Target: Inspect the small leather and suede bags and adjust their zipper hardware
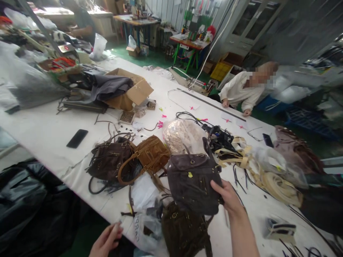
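Observation:
My right hand (227, 194) grips the right side of a dark grey-brown handbag (193, 182), thumb on its front. A small yellow tag hangs on this bag, which overlaps an olive-brown handbag (184, 228) lying below it. Near the table's front edge, my left hand (108, 237) has its fingers curled and thumb pressed against them; whatever may be between them is too small to make out. A tan handbag (152, 153) and a dark brown handbag (111, 160) lie to the left of the held bag. A clear plastic bag with printed letters (147, 232) sits between my hands.
A black phone (77, 138) and an open cardboard box (134, 91) lie on the white table (53, 132). Behind the bags are a plastic bag of small pieces (182, 134) and black straps. Rolled beige webbing (281, 189) lies right. A co-worker (241, 89) sits across the table.

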Demonstrator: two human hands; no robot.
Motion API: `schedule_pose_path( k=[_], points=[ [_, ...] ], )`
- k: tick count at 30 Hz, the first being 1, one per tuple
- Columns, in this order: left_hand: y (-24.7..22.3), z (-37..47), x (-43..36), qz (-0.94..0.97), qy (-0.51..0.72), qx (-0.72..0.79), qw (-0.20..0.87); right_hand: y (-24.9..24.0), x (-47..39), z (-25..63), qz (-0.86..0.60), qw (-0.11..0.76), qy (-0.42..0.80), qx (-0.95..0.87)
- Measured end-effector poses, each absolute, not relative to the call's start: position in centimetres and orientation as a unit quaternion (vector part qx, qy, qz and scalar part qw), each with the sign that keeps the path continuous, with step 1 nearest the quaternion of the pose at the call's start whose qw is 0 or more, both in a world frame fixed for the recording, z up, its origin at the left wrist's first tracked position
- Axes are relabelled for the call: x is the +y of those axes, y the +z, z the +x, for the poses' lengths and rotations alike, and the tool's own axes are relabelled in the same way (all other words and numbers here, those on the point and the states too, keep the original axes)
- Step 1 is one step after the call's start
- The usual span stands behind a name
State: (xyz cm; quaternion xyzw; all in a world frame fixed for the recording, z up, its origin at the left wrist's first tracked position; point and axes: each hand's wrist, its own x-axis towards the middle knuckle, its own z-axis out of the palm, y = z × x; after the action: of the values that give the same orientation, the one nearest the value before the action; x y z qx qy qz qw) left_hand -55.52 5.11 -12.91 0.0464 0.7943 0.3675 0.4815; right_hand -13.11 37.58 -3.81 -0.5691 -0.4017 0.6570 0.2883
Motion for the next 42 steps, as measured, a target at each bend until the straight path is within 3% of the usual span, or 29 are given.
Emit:
schedule_pose_path(
  k=[5, 9, 14, 16, 23, 28, 37, 42],
  points=[
    [-6.2, -54.4, 14.4, 0.178, 0.467, 0.66, 0.561, -2.3, 39.2, -18.3, -0.431, 0.098, 0.788, -0.43],
    [-4.3, -52.8, 18.6, 0.237, 0.442, 0.619, 0.604, -4.3, 39.4, -25.2, -0.351, 0.002, 0.781, -0.517],
    [-5.6, -52.2, 16.9, 0.108, 0.448, 0.585, 0.668, -6.9, 37.5, -31.0, -0.383, 0.046, 0.501, -0.775],
    [-6.3, -51.8, 15.4, 0.064, 0.468, 0.559, 0.681, -7.8, 36.3, -32.1, -0.387, 0.071, 0.443, -0.806],
    [-7.0, -50.7, 12.8, -0.023, 0.533, 0.499, 0.682, -6.5, 32.6, -33.2, -0.4, 0.199, 0.409, -0.796],
    [-6.1, -51.3, 13.1, -0.031, 0.547, 0.497, 0.673, -3.7, 29.8, -33.2, -0.288, 0.106, 0.502, -0.808],
    [-5.5, -50.9, 12.9, -0.031, 0.554, 0.503, 0.663, -3.9, 28.4, -33.5, -0.34, 0.017, 0.493, -0.801],
    [-5.1, -51.4, 12.7, -0.034, 0.566, 0.501, 0.653, -3.6, 27.8, -33.7, -0.314, 0.042, 0.524, -0.79]
  ],
)
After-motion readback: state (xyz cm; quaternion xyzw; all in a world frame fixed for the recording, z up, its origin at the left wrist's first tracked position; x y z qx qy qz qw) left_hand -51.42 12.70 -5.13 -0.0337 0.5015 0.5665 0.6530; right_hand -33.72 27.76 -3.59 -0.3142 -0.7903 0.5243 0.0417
